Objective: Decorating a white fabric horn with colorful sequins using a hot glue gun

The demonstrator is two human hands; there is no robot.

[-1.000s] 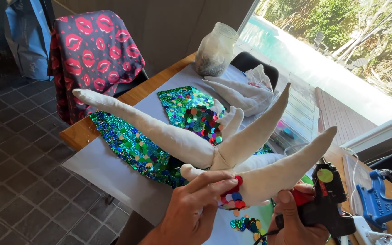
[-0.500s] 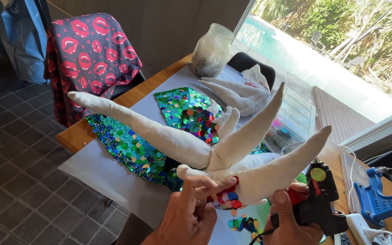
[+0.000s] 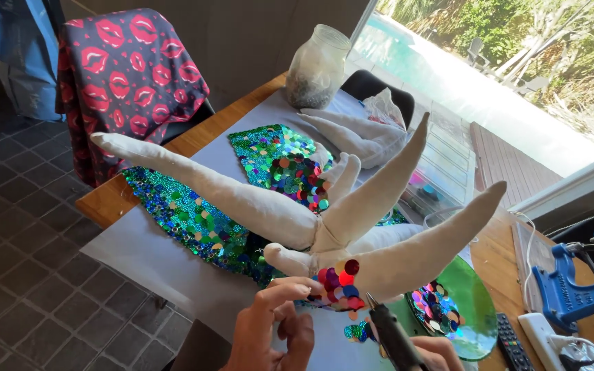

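Now the glue gun [image 3: 390, 336] points its nozzle up at the sequin patch [image 3: 337, 285] on the stuffed fabric figure [image 3: 324, 227] — a second ago the gun sat lower and off to the right, its body side-on in the right hand [image 3: 434, 354]. That hand grips the gun's barrel, fingers curled around it. The left hand [image 3: 273, 330] has loosened: it pinched the figure's base before, and now its fingertips only steady the underside beside the sequins, fingers half-curled, not clenched on anything. The figure hangs in the air just above the near edge of the surface [image 3: 139, 254], its long pale limbs fanning up and left.

Compared with the earlier view, the camera sits closer and the figure has tilted a little. Beneath it lie sheets of green-blue sequin fabric [image 3: 187, 220], with a green dish of loose sequins [image 3: 465, 302] near the gun. Farther off stand a glass jar [image 3: 317, 65], a lip-print cloth over a chair [image 3: 128, 69], and a blue tool [image 3: 579, 288] at right.
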